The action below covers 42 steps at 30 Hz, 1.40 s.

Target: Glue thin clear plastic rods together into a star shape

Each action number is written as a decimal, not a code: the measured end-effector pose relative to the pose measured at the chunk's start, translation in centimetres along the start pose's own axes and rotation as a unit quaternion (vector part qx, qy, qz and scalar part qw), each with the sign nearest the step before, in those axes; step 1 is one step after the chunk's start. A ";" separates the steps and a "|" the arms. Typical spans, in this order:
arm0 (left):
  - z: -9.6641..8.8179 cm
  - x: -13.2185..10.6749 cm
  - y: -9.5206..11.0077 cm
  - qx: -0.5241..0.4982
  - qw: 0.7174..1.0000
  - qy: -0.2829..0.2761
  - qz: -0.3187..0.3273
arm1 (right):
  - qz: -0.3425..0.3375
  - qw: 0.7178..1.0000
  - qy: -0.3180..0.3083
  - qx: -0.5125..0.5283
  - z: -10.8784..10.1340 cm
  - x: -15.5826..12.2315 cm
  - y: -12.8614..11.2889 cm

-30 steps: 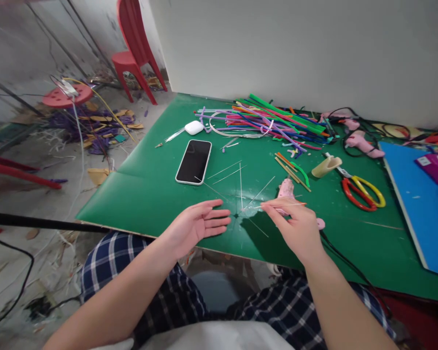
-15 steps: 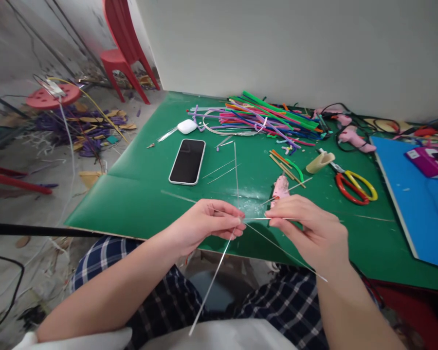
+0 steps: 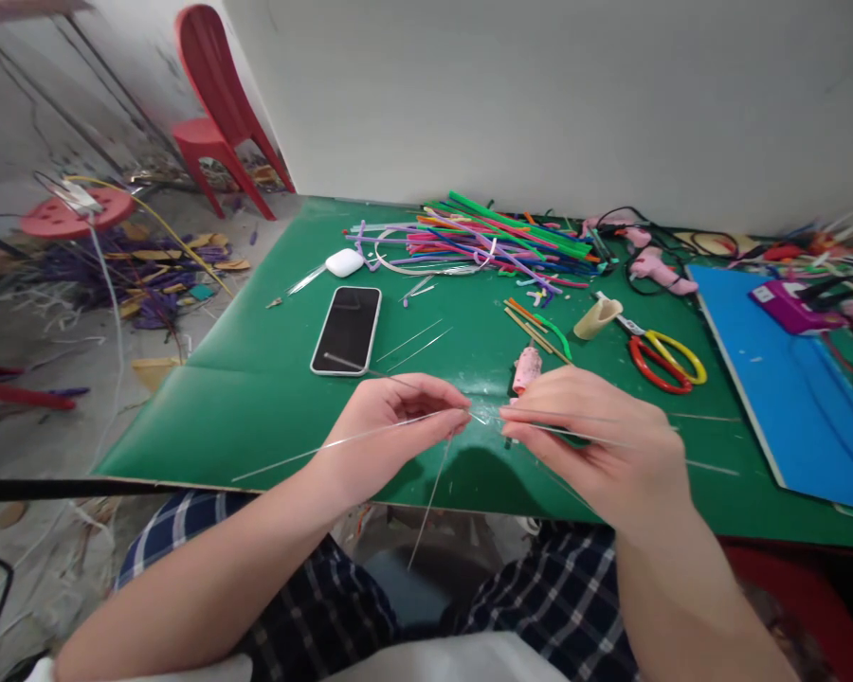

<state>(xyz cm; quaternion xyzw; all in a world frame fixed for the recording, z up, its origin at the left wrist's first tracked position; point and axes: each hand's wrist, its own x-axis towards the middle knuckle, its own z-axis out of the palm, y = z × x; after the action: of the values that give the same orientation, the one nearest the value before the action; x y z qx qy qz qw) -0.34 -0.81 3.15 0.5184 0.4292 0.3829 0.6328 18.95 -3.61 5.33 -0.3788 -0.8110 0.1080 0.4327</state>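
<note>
My left hand [image 3: 390, 431] is closed in a pinch on thin clear sticks [image 3: 341, 443] that fan out to the left and downward. My right hand [image 3: 597, 445] pinches the same bundle from the right, with sticks running out past it to the right. Both hands hover just above the front edge of the green table mat [image 3: 256, 379]. The fingertips nearly meet at the middle. A pink glue gun [image 3: 526, 367] lies on the mat just behind my right hand.
A black phone [image 3: 347, 330] and a white earbud case [image 3: 344, 262] lie at the left. A heap of coloured pipe cleaners [image 3: 483, 242] sits at the back. Red-and-yellow scissors [image 3: 658, 360], a blue board [image 3: 774, 398] and a red chair [image 3: 217, 123] are around.
My left hand went from lying open on the mat to pinching the sticks. Both hands have gathered and turned the sticks from upright to more level. The view shifted left.
</note>
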 end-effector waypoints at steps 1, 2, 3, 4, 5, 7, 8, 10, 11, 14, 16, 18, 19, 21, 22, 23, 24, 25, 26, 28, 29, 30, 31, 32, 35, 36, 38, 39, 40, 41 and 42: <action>0.1 0.0 0.2 0.006 1.000 0.004 0.004 | 0.001 1.000 0.004 -0.013 -0.1 0.0 0.0; 0.3 0.0 0.4 0.011 1.000 0.007 0.009 | 0.003 1.000 0.008 -0.023 -0.2 0.0 0.0; 0.4 0.0 0.5 0.015 1.000 0.012 0.014 | 0.003 0.999 0.014 -0.028 -0.2 0.0 0.1; 0.5 0.0 0.6 0.018 1.000 0.016 0.020 | 0.003 0.999 0.019 -0.029 -0.2 0.0 0.1; 0.6 -0.1 0.6 0.019 0.999 0.020 0.026 | 0.003 0.999 0.023 -0.026 -0.2 0.0 0.2; 0.7 -0.2 0.5 0.022 0.999 0.025 0.034 | 0.006 0.999 0.028 -0.015 -0.1 0.0 0.3; 0.8 -0.2 0.4 0.023 0.999 0.028 0.035 | 0.008 1.000 0.028 -0.012 0.0 -0.1 0.4; 0.8 -0.2 0.0 0.019 0.999 0.034 0.032 | 0.010 1.000 0.027 -0.009 0.2 -0.1 0.6; 0.7 -0.2 -0.1 0.013 0.999 0.034 0.029 | 0.009 1.000 0.028 -0.010 0.3 -0.1 0.6; 0.5 0.0 -0.6 -0.010 0.999 0.021 0.023 | 0.002 0.999 0.037 -0.024 0.5 -0.2 0.8; 0.4 0.2 -0.9 -0.020 0.999 0.019 0.022 | -0.001 0.998 0.045 -0.037 0.7 -0.2 0.9; 0.3 0.3 -1.0 -0.022 0.999 0.021 0.016 | 0.001 0.998 0.042 -0.048 0.9 -0.3 1.0; 0.2 0.4 -1.0 -0.022 0.999 0.021 0.011 | 0.003 0.998 0.036 -0.052 1.0 -0.3 1.1; 0.2 0.5 -1.1 -0.024 0.999 0.021 0.003 | 0.007 0.998 0.031 -0.054 1.2 -0.3 1.2; 0.2 0.5 -1.2 -0.025 0.999 0.021 0.001 | 0.007 0.998 0.031 -0.052 1.3 -0.3 1.3; 0.2 0.6 -1.2 -0.027 0.999 0.021 0.002 | 0.006 0.998 0.033 -0.050 1.5 -0.3 1.3; 0.2 0.6 -1.3 -0.029 0.999 0.022 0.002 | 0.003 0.998 0.035 -0.048 1.6 -0.3 1.4; 0.2 0.7 -1.3 -0.031 0.999 0.022 0.002 | -0.001 0.998 0.037 -0.047 1.7 -0.4 1.5; 0.2 0.7 -1.4 -0.030 0.999 0.022 0.003 | -0.002 0.998 0.037 -0.046 1.8 -0.4 1.5; 0.1 0.7 -1.5 -0.025 0.999 0.027 0.011 | 0.006 0.998 0.038 -0.043 1.9 -0.4 1.5; 0.1 0.7 -1.5 -0.023 0.999 0.031 0.016 | 0.012 0.998 0.040 -0.038 1.9 -0.3 1.5; 0.1 0.6 -1.5 -0.022 0.999 0.035 0.021 | 0.019 0.999 0.039 -0.033 1.9 -0.3 1.5; 0.2 0.5 -1.4 -0.020 0.999 0.038 0.025 | 0.028 0.999 0.035 -0.026 1.9 -0.3 1.5; 0.2 0.4 -1.4 -0.019 0.999 0.042 0.026 | 0.035 0.999 0.030 -0.018 1.9 -0.2 1.4; 0.4 0.1 -1.3 -0.008 0.999 0.047 0.022 | 0.046 0.999 0.016 0.006 2.0 -0.2 1.4; 0.4 0.1 -1.2 -0.003 0.999 0.047 0.021 | 0.048 0.999 0.015 0.011 2.0 -0.2 1.4; 0.5 0.0 -1.2 0.002 0.998 0.049 0.024 | 0.048 0.999 0.016 0.013 2.1 -0.2 1.4; 0.5 0.0 -1.2 0.002 0.998 0.049 0.028 | 0.048 0.999 0.014 0.011 2.1 -0.3 1.5; 0.5 0.1 -1.3 -0.002 0.998 0.047 0.032 | 0.048 0.999 0.013 0.007 2.2 -0.3 1.5; 0.5 0.1 -1.3 -0.007 0.998 0.045 0.034 | 0.047 0.999 0.013 0.002 2.3 -0.3 1.5; 0.4 0.2 -1.3 -0.014 0.999 0.041 0.031 | 0.045 0.999 0.014 -0.003 2.3 -0.3 1.5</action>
<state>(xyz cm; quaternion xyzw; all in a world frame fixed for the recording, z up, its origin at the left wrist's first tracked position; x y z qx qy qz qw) 0.19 -1.02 1.86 0.5067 0.4333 0.4289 0.6096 18.00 -2.46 3.01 -0.4174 -0.7872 0.1196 0.4380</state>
